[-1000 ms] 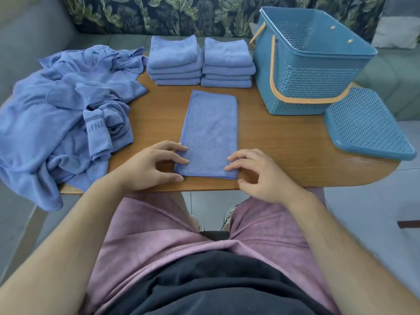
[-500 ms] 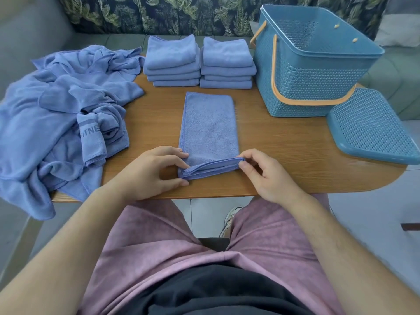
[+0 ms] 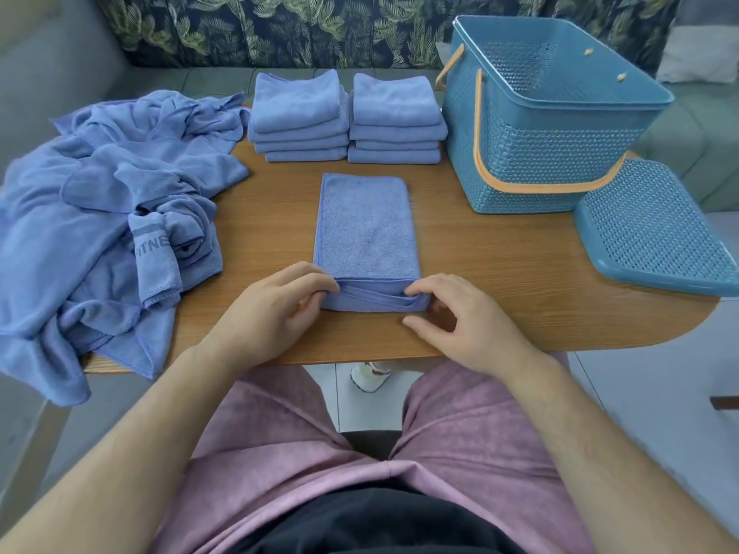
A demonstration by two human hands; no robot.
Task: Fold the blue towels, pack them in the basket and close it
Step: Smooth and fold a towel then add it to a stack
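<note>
Blue towel [image 3: 366, 229], folded to a strip, lies on the table [image 3: 500, 281] left of the basket [image 3: 540, 153], its near end raised.
Your left hand [image 3: 276, 313] and right hand [image 3: 460, 321] each pinch a near corner of it, fingers [image 3: 316, 275] curled; the lid [image 3: 656, 229] lies just right of the basket.

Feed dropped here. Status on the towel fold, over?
Status: left grip and right grip hold the towel by its near corners, edge raised. Beside the open basket, its lid. Nothing blocking the fold.

Mauve shorts [image 3: 460, 453] (black shirt [image 3: 380, 525] hem)
</note>
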